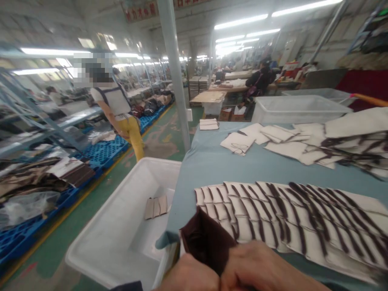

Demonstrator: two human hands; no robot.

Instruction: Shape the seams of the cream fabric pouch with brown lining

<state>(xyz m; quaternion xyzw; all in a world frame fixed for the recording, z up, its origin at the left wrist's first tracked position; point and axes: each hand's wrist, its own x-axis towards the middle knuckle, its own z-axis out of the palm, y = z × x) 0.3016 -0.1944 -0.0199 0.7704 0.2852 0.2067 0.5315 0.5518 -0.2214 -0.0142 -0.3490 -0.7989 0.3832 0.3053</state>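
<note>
A dark brown fabric piece (209, 238), folded open like a pouch, is held up at the table's near left edge. My left hand (190, 275) is closed on its lower left part, at the bottom of the view. Pressed against the same piece from the right, my right hand (254, 264) is closed on it too. The two hands nearly touch, and their fingertips are partly hidden. Just beyond them, overlapping rows of cream pieces with dark brown edges (273, 214) cover the blue-green cloth of the table (209, 165).
A white plastic bin (100, 234) stands left of the table, with a beige folded piece (156, 207) inside. Loose cream pieces (238, 142) lie farther back. A grey pillar (176, 72) rises behind. A person (117, 101) is in the left aisle.
</note>
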